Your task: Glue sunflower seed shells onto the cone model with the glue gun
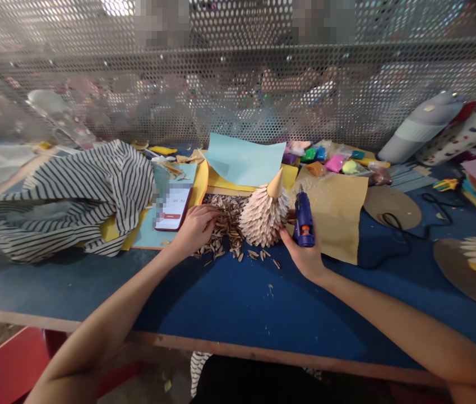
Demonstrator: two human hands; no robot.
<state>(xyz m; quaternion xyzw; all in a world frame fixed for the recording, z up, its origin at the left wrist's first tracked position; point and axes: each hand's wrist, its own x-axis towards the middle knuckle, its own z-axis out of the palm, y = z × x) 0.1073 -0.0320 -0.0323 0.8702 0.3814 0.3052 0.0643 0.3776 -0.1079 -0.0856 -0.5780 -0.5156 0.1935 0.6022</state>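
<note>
A cone (264, 216) covered in overlapping pale seed shells stands upright on the blue table, its bare tan tip pointing up. Beside its right side, my right hand (307, 261) is closed around a blue glue gun (304, 216), whose nozzle points away from me. The thumb of that hand reaches the cone's lower edge. Left of the cone lies a loose pile of striped sunflower seed shells (231, 224). My left hand (197, 229) is at the pile's left side with fingers curled together; what is between the fingertips is hidden.
A phone (174, 210) lies left of the pile, near striped cloth (73, 196). Behind are blue paper (246, 160) and colourful clay packets (334, 163). Brown paper (342, 219), a black cable (401, 235), cardboard discs (393, 207) and a bottle (420, 129) occupy the right. Perforated metal (241, 67) rises behind.
</note>
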